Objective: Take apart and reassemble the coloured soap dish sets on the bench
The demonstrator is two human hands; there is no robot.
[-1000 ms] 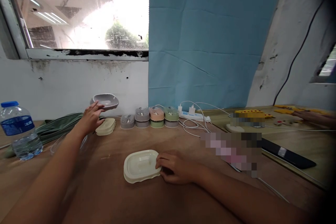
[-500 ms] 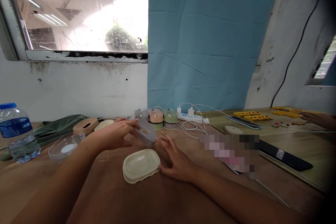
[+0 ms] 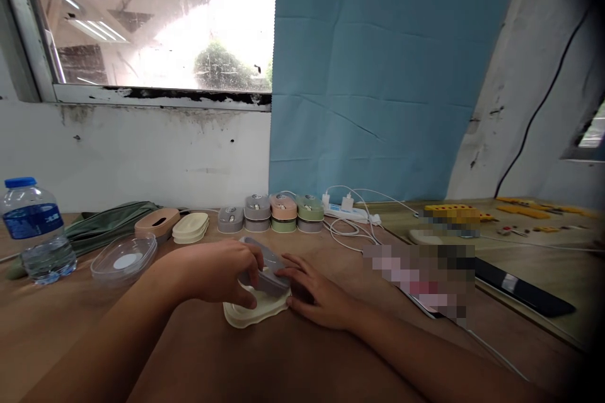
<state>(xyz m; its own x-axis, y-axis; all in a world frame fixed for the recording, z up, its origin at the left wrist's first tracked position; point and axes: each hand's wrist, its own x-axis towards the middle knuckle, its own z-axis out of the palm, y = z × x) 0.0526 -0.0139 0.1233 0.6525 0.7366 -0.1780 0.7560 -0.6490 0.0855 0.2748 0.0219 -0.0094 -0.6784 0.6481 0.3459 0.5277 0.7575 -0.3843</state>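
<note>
A grey, see-through plastic box (image 3: 271, 269) is tilted over a shallow cream tray (image 3: 248, 317) with a raised rim on the brown tabletop. My left hand (image 3: 220, 272) curls around the box's left side, fingers on top and thumb low by the tray. From the right, my right hand (image 3: 319, 297) has its fingertips against the box's right end, with its thumb at the tray's right edge. Both hands and the box cover most of the tray's far part. I cannot tell whether the box's lower edge touches the tray.
Small lidded boxes (image 3: 283, 208) stand in a row by the wall. To their left are stacked cream trays (image 3: 190, 227), a peach cover (image 3: 157, 224), a clear plastic container (image 3: 123, 258) and a water bottle (image 3: 35, 233). A power strip (image 3: 352, 213) with cables lies right.
My left hand has brought the grey box down and nearer, over the cream tray. My right fingers have come against the box. The co-worker's hand at far right is gone from view.
</note>
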